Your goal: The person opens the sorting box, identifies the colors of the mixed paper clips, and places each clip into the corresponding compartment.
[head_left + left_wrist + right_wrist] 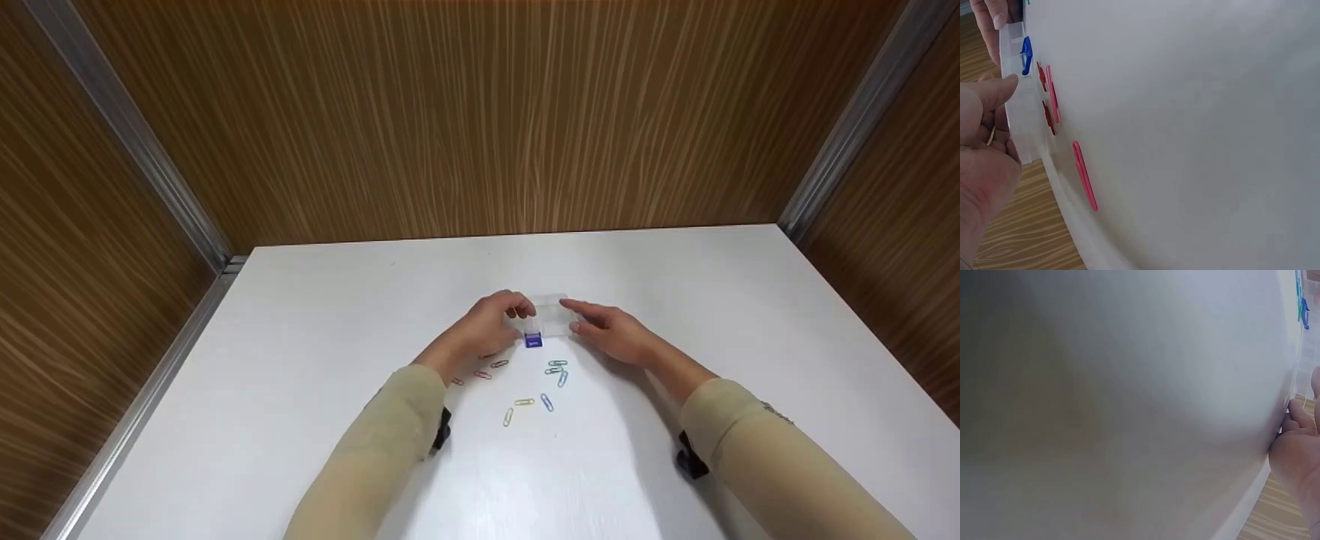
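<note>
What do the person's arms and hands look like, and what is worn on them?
Both arms wear long beige sleeves, left sleeve and right sleeve. A small black device sits at the left wrist, and another black device at the right wrist. The left hand and right hand are bare, without gloves.

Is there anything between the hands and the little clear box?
Nothing visible. The left hand already holds the clear box at its left end, and the right hand reaches its right side. The paper clips lie nearer the person.
</note>
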Demonstrator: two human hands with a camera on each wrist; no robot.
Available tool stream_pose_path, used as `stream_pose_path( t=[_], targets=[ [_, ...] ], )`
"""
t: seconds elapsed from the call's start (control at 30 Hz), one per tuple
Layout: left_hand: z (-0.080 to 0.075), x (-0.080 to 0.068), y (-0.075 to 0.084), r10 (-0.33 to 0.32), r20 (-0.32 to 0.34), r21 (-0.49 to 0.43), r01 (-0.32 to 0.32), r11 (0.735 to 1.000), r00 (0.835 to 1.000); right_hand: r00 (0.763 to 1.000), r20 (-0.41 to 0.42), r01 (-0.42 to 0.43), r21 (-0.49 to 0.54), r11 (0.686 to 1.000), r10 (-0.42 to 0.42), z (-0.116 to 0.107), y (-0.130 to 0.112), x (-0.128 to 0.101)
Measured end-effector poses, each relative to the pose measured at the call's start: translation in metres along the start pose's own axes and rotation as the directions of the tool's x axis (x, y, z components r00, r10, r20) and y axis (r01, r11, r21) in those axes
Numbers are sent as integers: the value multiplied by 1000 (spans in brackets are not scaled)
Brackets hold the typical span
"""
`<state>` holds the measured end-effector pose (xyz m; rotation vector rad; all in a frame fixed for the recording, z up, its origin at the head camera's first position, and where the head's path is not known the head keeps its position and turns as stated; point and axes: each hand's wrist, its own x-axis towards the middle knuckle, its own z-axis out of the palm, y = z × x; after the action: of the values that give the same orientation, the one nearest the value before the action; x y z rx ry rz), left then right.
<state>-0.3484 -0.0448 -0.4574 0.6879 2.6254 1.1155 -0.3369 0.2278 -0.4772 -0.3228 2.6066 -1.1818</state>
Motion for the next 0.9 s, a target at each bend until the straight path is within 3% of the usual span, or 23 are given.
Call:
stream_pose_path(
  t=[0.13,0.3,0.47,0.67,0.9],
  targets=[
    [-7,-2,-3,11,-50,-16,-12,1000,999,1000,5,-12,1,1000,12,2,1,1],
    [-20,-5,-5,-55,-87,7,56,998,995,1000,4,-17,8,1000,17,1,1,0],
    [-26,-7,-14,-125,-67,15,126,992,990,1000,-1,-5,-1,1000,5,1,2,1],
    [-27,-11,-25,-108,-44,-9,108,994,993,1000,-1,4,-3,1000,-4,2,1,0],
    [-28,-13,-26,-120,-33,-59,118,991,992,1000,-2,23,-20,1000,-23,1,0,-1]
  ],
)
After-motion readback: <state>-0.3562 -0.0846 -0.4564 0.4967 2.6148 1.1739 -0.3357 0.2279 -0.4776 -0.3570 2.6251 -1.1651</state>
